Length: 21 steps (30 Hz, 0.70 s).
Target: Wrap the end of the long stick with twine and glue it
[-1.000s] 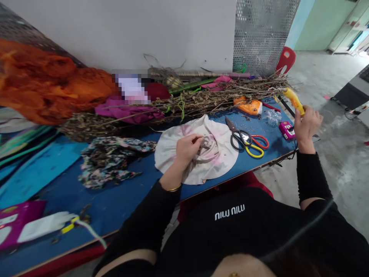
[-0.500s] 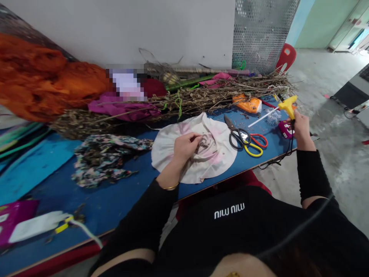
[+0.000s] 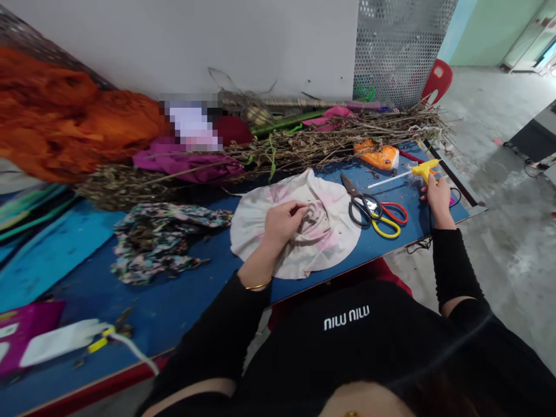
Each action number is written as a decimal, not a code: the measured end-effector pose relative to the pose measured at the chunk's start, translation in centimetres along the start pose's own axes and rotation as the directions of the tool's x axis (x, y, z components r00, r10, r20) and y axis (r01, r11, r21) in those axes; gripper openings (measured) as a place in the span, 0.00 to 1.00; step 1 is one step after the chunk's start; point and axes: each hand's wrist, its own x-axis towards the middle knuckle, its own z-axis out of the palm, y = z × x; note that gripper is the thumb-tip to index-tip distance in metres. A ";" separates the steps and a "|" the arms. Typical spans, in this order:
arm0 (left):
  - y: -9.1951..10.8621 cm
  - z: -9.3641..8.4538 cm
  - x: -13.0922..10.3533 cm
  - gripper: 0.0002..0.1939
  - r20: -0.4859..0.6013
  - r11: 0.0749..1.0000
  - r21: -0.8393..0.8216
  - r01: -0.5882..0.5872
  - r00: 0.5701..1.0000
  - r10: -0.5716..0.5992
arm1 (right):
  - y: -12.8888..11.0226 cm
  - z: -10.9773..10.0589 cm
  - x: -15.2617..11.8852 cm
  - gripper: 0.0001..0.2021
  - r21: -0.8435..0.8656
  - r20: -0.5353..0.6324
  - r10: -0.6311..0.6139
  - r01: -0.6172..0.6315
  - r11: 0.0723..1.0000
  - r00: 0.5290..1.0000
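My left hand (image 3: 284, 223) pinches the gathered middle of a round white cloth (image 3: 336, 246) with pink stains, which lies spread on the blue table. Near the table's right end, my right hand (image 3: 438, 194) is wrapped round a yellow glue gun (image 3: 424, 169). A long white stick points left from the gun, above the tabletop. Between the cloth and my right hand lie black-handled scissors (image 3: 359, 202) and a pair with red and yellow handles (image 3: 384, 227).
Dry stems (image 3: 299, 145) run along the table's back, with an orange packet (image 3: 377, 155) before them. Patterned cloth (image 3: 152, 240) lies left of the white cloth. A white power strip (image 3: 61, 341) rests at the near left. A red chair (image 3: 438, 81) stands beyond the right end.
My right hand has moved left with the glue gun, in over the table's right end. My left hand keeps its pinch on the cloth.
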 end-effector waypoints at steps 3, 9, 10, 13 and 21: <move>0.1 0.0 0.0 0.14 0.001 1.000 0.001 -0.002 1.000 0.002 | -0.2 0.1 -0.8 0.17 -0.206 -0.136 -0.061 0.032 0.978 0.989; 0.2 0.0 0.0 0.13 0.004 1.000 0.000 -0.007 1.000 0.007 | -1.4 0.2 -2.7 0.15 -0.615 -0.133 -0.213 0.088 0.784 0.968; 0.2 0.0 -0.1 0.13 0.006 1.000 -0.002 -0.006 1.000 0.006 | -1.6 0.0 -3.1 0.16 -0.637 -0.143 -0.233 0.091 0.765 0.962; 0.3 -0.1 -0.2 0.13 0.008 1.000 -0.011 0.004 1.000 -0.004 | -2.5 -1.2 -4.5 0.18 -0.678 -0.199 -0.319 0.105 0.727 0.927; 0.7 0.0 -0.2 0.13 0.008 0.999 -0.031 0.027 1.000 -0.026 | -10.0 1.1 -5.4 0.16 -0.495 0.167 -0.628 0.616 0.613 0.760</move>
